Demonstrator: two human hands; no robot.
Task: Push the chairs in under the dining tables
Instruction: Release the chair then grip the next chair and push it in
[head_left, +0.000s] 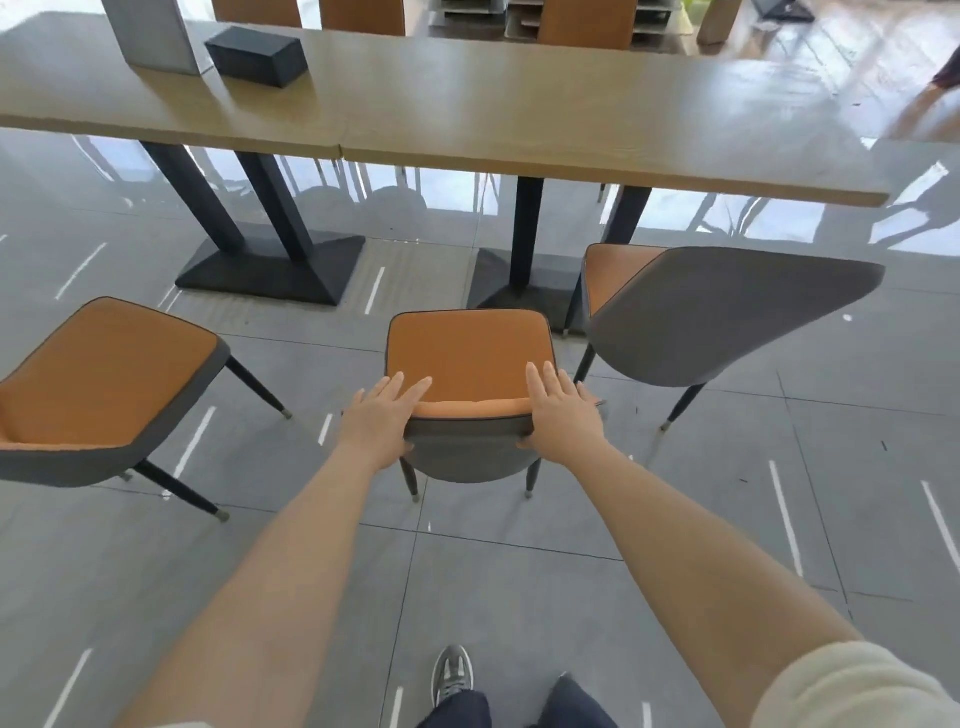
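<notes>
An orange-seated chair (467, 353) with a grey back stands on the floor in front of me, well short of the long wooden dining table (493, 114). My left hand (379, 421) and my right hand (563, 415) rest on the two top corners of its backrest, fingers spread forward over the rim and thumbs behind it. A second orange chair (98, 384) stands at the left, also out from the table. A third chair (717, 312) stands at the right, turned askew with its grey back toward me, close to the table's edge.
Black pedestal bases (270, 270) hold up the table. A black box (254, 54) and a grey stand (150, 34) sit on the tabletop. More orange chairs (582, 23) line the far side. The floor is glossy grey tile. My shoe (452, 675) is at the bottom.
</notes>
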